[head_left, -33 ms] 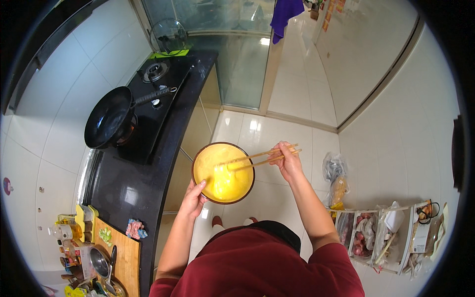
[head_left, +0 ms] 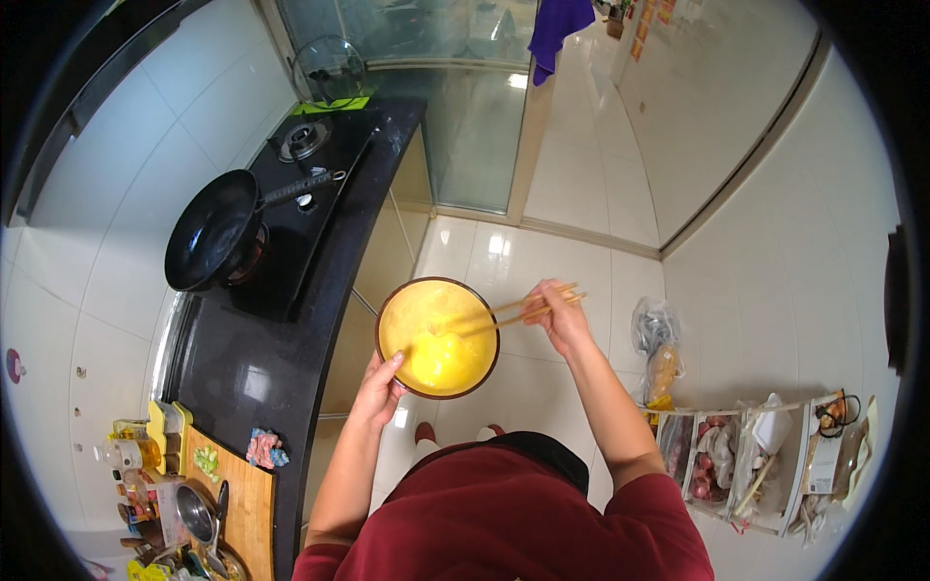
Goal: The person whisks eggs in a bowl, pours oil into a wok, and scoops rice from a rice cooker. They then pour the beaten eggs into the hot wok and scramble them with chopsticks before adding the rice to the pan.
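Note:
My left hand (head_left: 379,385) grips the lower left rim of a bowl (head_left: 407,308), thumb over the edge, and holds it in the air in front of me. The bowl has a dark brown rim and a yellowish inside. Bright yellow beaten egg (head_left: 441,360) lies in its lower part. At the right of the bowl, my right hand (head_left: 554,315) is closed round a pair of wooden chopsticks (head_left: 511,318). Their tips reach into the egg and are smeared by motion.
On the left, a black wok (head_left: 213,232) rests on the stove (head_left: 320,208) along the dark counter (head_left: 254,358). A cutting board (head_left: 252,504) holds chopped greens (head_left: 206,461) and a metal bowl (head_left: 195,511). A rack of vegetables (head_left: 722,465) stands at my right.
The chopsticks and my right hand have shifted slightly to the left, and the egg's surface has changed shape. The bowl stays almost in place.

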{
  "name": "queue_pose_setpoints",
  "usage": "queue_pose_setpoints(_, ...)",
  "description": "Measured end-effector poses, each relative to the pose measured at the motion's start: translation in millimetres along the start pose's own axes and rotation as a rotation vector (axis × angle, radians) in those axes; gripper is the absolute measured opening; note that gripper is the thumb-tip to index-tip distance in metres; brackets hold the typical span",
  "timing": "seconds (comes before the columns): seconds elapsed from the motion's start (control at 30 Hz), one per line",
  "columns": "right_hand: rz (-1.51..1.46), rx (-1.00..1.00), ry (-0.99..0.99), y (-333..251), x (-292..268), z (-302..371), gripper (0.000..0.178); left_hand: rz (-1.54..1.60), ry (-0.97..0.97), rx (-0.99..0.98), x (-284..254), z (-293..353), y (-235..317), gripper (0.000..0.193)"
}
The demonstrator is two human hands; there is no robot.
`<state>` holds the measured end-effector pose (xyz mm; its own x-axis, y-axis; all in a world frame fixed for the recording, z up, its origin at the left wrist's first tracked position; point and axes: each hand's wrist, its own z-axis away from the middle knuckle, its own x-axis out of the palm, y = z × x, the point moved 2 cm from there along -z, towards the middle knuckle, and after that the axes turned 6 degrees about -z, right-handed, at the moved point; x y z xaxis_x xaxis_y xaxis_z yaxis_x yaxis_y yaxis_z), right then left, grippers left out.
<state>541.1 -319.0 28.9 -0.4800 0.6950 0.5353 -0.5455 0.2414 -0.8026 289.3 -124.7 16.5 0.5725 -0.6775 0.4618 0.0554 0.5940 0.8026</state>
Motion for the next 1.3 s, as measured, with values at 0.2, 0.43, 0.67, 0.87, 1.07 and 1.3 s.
queue_pose_setpoints(0.2, 0.01, -0.015, 0.017, -2, -2, -3, 0.021, 0.017, -0.033, -0.001, -7, -6, -3, 0.058)
queue_pose_setpoints(0.43, 0.144, -0.03, -0.017, -14, 6, -4, 0.021, -0.027, 0.008, 0.01, 3, -5, 4, 0.063)
queue_pose_setpoints(0.67, 0.19, -0.121, 0.02, -36, 8, -6, 0.022, -0.014, -0.012, 0.009, 3, -5, 5, 0.062)
queue_pose_setpoints(0.87, 0.27, -0.119, 0.017, -55, 15, -8, 0.022, -0.026, -0.024, 0.019, 2, -3, 7, 0.059)
queue_pose_setpoints(1.07, 0.253, -0.097, -0.021, -51, 16, -12, 0.021, -0.047, -0.025, 0.001, -12, -3, -6, 0.057)
queue_pose_setpoints(1.3, 0.179, 0.003, -0.108, -30, 17, -10, 0.023, -0.037, 0.027, 0.022, -10, 3, -7, 0.055)
